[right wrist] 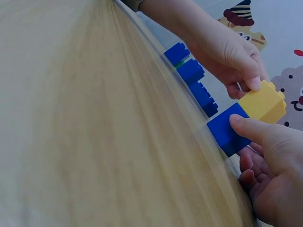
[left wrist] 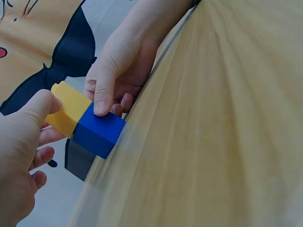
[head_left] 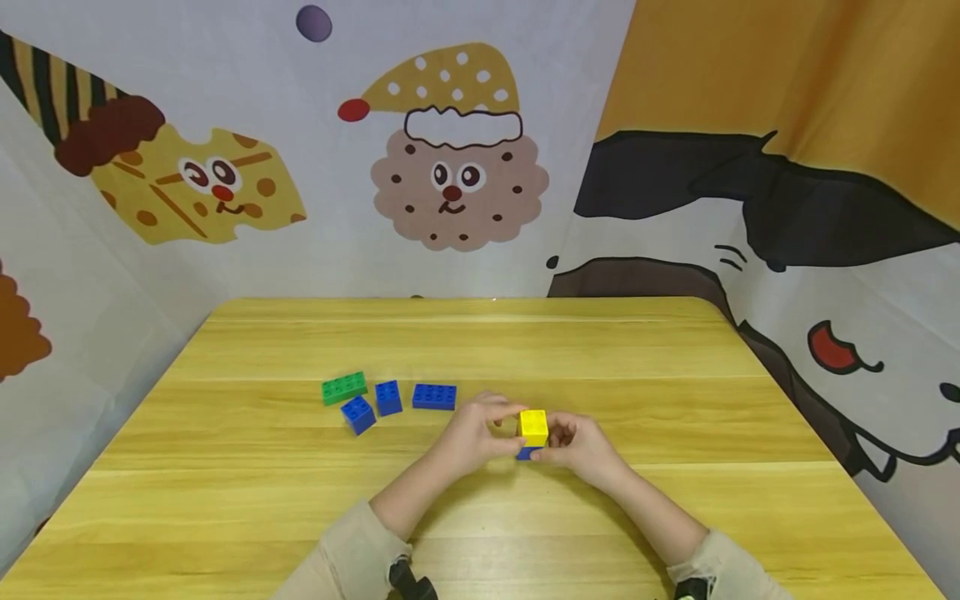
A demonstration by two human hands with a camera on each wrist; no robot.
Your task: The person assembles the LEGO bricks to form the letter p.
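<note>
A yellow toy brick sits on top of a blue brick, the two stacked upright on the wooden table. My left hand pinches the yellow brick between thumb and fingers from its left side. From the right, my right hand holds the lower blue brick, its thumb lying across the near face. In the left wrist view the yellow brick and blue brick meet face to face. The far sides of both bricks are hidden by the fingers.
To the left on the table lie a green brick, two small blue bricks and a longer blue brick. A curtain with cartoon figures hangs behind the table's far edge.
</note>
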